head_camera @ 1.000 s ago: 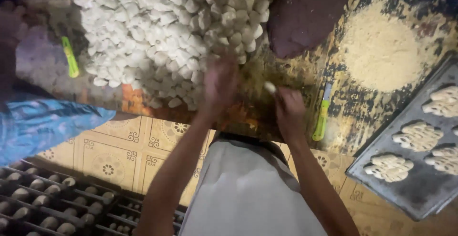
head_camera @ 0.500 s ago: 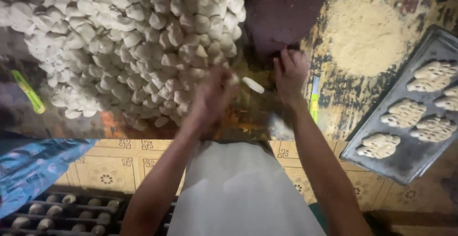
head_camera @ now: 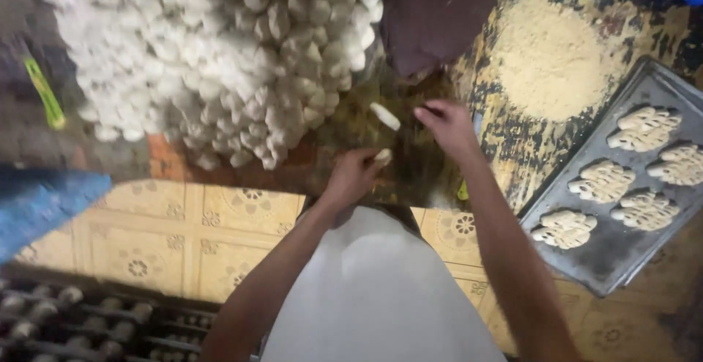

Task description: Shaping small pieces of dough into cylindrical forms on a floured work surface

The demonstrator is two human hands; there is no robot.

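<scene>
A big heap of small white dough pieces [head_camera: 212, 54] covers the worktable's left half. My left hand [head_camera: 355, 175] is closed on one white dough piece [head_camera: 382, 157] near the table's front edge. Just beyond it lies a single elongated dough piece [head_camera: 384, 115] on the dark board. My right hand [head_camera: 448, 124] hovers to the right of that loose piece, fingers bent, with nothing visible in them.
A metal tray [head_camera: 622, 252] at the right holds several shaped, patterned dough pieces [head_camera: 604, 180]. A mound of tan crumbs or flour [head_camera: 553, 58] lies behind it. A dark cloth [head_camera: 436, 10] sits at the back, a green-handled tool [head_camera: 44, 91] at the left. A blue sleeve [head_camera: 44, 204] shows at lower left.
My left hand has pulled back from the heap toward the table's front edge with a dough piece. The right hand has shifted slightly right. The view has tilted.
</scene>
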